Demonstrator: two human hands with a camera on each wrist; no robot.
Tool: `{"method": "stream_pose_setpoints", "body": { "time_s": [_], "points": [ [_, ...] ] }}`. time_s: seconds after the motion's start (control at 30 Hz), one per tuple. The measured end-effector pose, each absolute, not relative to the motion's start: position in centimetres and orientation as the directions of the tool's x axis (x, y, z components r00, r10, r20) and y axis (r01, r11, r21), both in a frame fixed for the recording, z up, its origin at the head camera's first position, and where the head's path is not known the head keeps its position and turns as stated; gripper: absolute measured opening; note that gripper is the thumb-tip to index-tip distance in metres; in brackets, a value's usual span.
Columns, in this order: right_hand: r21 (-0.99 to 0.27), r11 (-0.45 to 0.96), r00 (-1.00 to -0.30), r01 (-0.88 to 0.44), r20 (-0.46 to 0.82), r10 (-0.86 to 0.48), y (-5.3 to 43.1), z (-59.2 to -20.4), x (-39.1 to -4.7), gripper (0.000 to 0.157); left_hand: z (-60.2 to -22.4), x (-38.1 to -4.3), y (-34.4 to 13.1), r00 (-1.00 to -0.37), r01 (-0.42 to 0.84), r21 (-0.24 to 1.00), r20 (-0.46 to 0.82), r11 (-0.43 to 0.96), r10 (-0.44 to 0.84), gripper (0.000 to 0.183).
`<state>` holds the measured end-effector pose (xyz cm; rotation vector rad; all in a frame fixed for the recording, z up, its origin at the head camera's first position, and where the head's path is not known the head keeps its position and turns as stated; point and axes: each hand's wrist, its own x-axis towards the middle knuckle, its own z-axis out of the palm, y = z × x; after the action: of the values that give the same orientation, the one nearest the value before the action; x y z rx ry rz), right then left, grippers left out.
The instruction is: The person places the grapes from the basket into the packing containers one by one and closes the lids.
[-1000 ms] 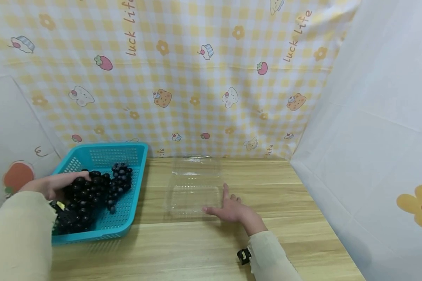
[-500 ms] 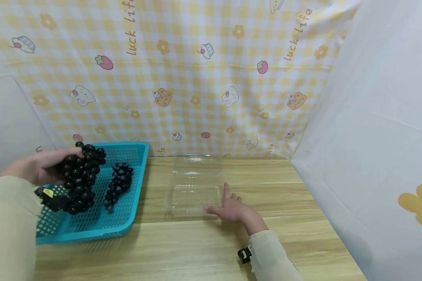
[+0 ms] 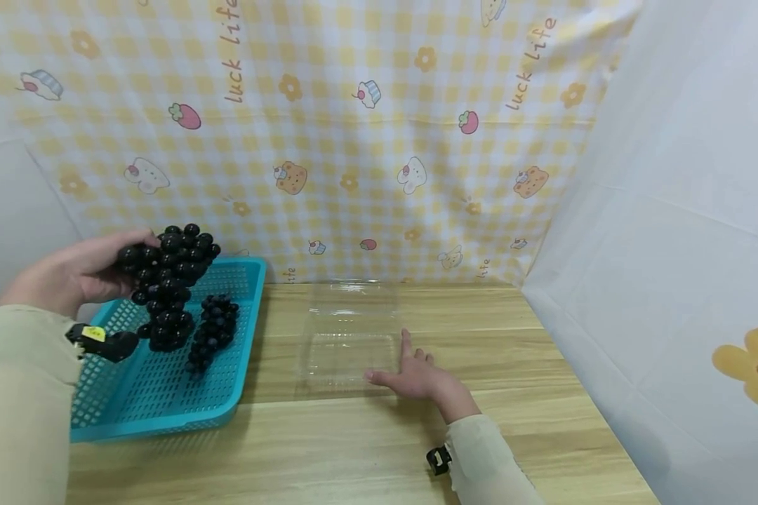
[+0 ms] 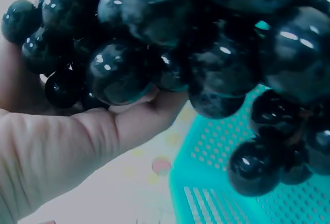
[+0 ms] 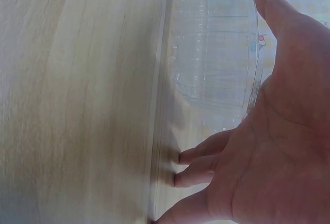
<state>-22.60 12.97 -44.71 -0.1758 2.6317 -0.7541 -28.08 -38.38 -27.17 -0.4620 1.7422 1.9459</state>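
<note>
Black and shiny, the big grape bunch hangs at the left of the head frame, above the turquoise basket. Left hand has its fingers curled round one side of it. Smaller bunch lies in the basket, just right of the held one. Clear plastic container sits mid-frame on the wooden table, and the right hand is at its right edge, thumb and index finger spread wide, hand free of any grip.
</note>
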Motion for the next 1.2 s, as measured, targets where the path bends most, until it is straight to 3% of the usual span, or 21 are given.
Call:
{"method": "stream_pose_setpoints", "body": {
  "time_s": [0.1, 0.23, 0.4, 0.57, 0.73, 0.83, 1.07, 1.2],
  "points": [
    [-0.529, 0.848, -0.914, -0.015, -0.337, -0.226, 13.0, -44.8, -22.6, 0.132, -26.5, -28.2, -36.7, -0.853, -0.522, 0.839, -0.507, -0.157, 0.125, 0.014],
    [-0.528, 0.849, -0.917, -0.015, -0.331, -0.222, 13.0, -44.8, -22.6, 0.132, -25.3, -28.5, -34.3, -0.892, -0.447, 0.882, -0.427, -0.151, 0.146, 0.011],
    [-0.530, 0.848, -0.918, -0.015, -0.329, -0.223, 13.0, -44.8, -22.7, 0.132, -24.3, -28.6, -31.3, -0.937, -0.305, 0.951, -0.309, 0.049, 0.166, 0.005],
    [-0.524, 0.852, -0.917, -0.021, -0.329, -0.225, 12.9, -44.8, -22.7, 0.133, -24.0, -28.5, -28.0, -0.958, -0.157, 0.961, -0.204, 0.228, 0.201, 0.018],
    [-0.521, 0.853, -0.920, -0.028, -0.320, -0.225, 12.9, -44.9, -22.7, 0.132, -24.4, -28.6, -24.7, -0.970, -0.077, 0.971, -0.125, 0.225, 0.210, 0.009],
    [-0.520, 0.854, -0.922, -0.029, -0.316, -0.223, 12.9, -44.9, -22.7, 0.132, -25.0, -28.6, -22.9, -0.965, -0.035, 0.976, -0.089, 0.213, 0.246, 0.017],
    [-0.518, 0.855, -0.924, -0.027, -0.314, -0.219, 13.0, -45.0, -22.7, 0.131, -26.7, -29.0, -19.1, -0.954, 0.008, 0.993, -0.028, 0.119, 0.299, 0.016],
    [-0.519, 0.854, -0.923, -0.025, -0.317, -0.220, 13.0, -45.0, -22.7, 0.132, -27.5, -29.5, -17.5, -0.954, 0.050, 0.989, 0.007, 0.138, 0.300, 0.020]
  ]
}}
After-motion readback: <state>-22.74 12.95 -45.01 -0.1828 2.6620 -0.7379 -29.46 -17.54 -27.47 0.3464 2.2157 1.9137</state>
